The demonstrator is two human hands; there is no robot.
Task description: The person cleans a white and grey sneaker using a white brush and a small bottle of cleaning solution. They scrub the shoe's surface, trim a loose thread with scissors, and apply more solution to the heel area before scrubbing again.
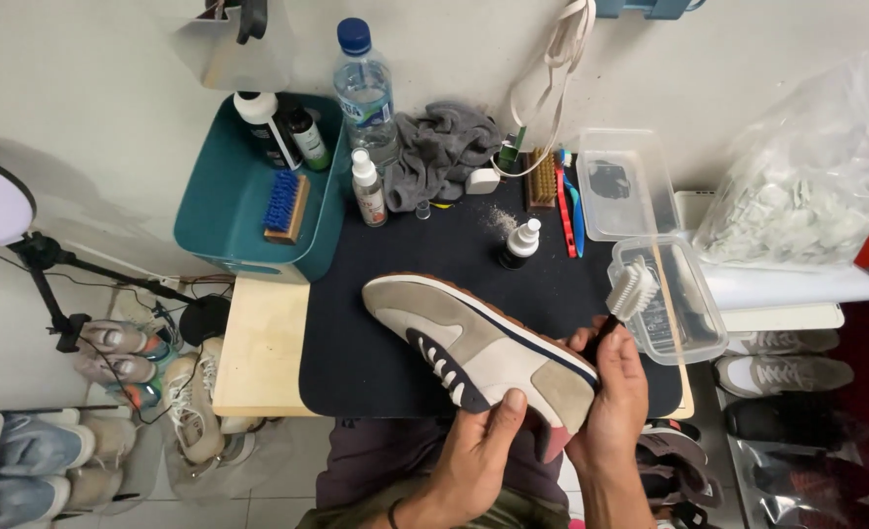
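Observation:
A beige and white sneaker (473, 343) with navy stripes lies on its side over the dark mat (356, 343), toe pointing up-left. My left hand (478, 451) grips its heel from below, thumb on the beige side panel. My right hand (615, 397) is at the heel's right and holds a brush (630, 291) with a black handle and white bristles, the head raised over a clear plastic container (694, 313).
A teal tub (209, 220) holds bottles and a blue-bristled brush. A water bottle (364, 88), spray bottles, a grey cloth (444, 147), toothbrushes, a second clear box (625, 181) and a plastic bag (806, 186) stand behind. Shoes lie on the floor left and right.

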